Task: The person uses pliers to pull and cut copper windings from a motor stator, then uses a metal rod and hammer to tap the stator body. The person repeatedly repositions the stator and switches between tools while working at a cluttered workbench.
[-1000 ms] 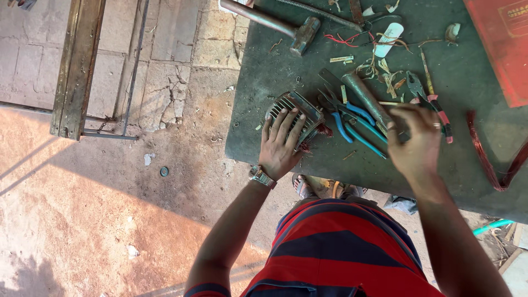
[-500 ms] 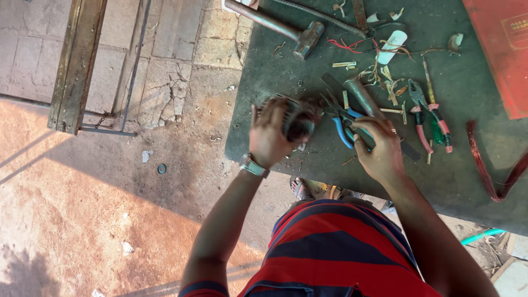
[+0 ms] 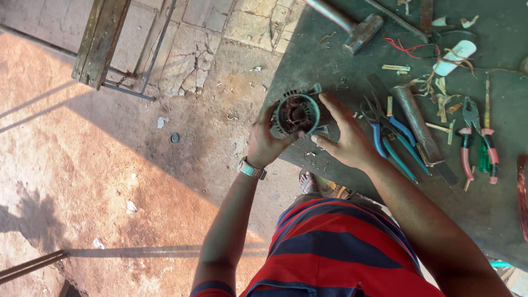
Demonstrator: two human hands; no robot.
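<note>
Both hands grip a round finned motor stator (image 3: 297,114) at the near left edge of the green workbench (image 3: 495,209): the left hand (image 3: 265,144) cups it from below, the right hand (image 3: 344,137) clasps its side, fingers curled around it. A second ago it lay flat under the left palm while the right hand reached among the tools. Just beyond lie blue-handled pliers (image 3: 393,135), red-handled pliers (image 3: 473,137), then a hammer (image 3: 357,30) and a white tube (image 3: 454,58) farther off
</note>
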